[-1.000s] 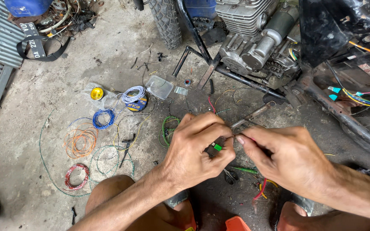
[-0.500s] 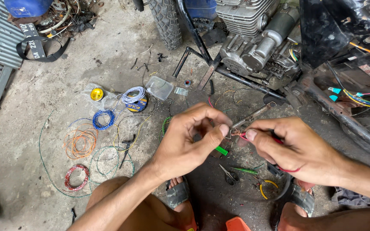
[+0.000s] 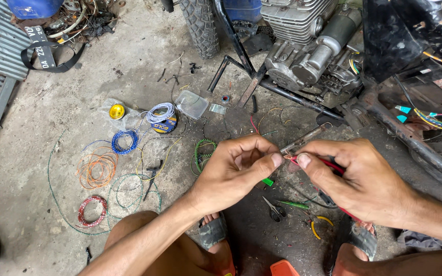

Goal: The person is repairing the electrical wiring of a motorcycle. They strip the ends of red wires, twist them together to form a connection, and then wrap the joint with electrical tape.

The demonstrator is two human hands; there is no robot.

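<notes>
Concrete workshop floor (image 3: 52,102), stained and littered with wire offcuts, carries the work; the red wire is the landmark. Nearest the camera, the left hand (image 3: 231,171) and right hand (image 3: 356,179) meet above the person's sandalled feet. Both grips are clenched in a thumb-and-forefinger pinch on the red wire (image 3: 328,164), whose end lies between the two sets of fingertips, held above the floor. Judged step: working the wire end, stripping or twisting; which one cannot be told. The next move calls for a steady pinch and a small, controlled pull. Below the red wire, small scissors (image 3: 273,208) lie on the floor. Left of it lie coils: green (image 3: 200,153), blue (image 3: 124,141), orange (image 3: 97,168). Beyond it stands a motorcycle engine (image 3: 303,46).
</notes>
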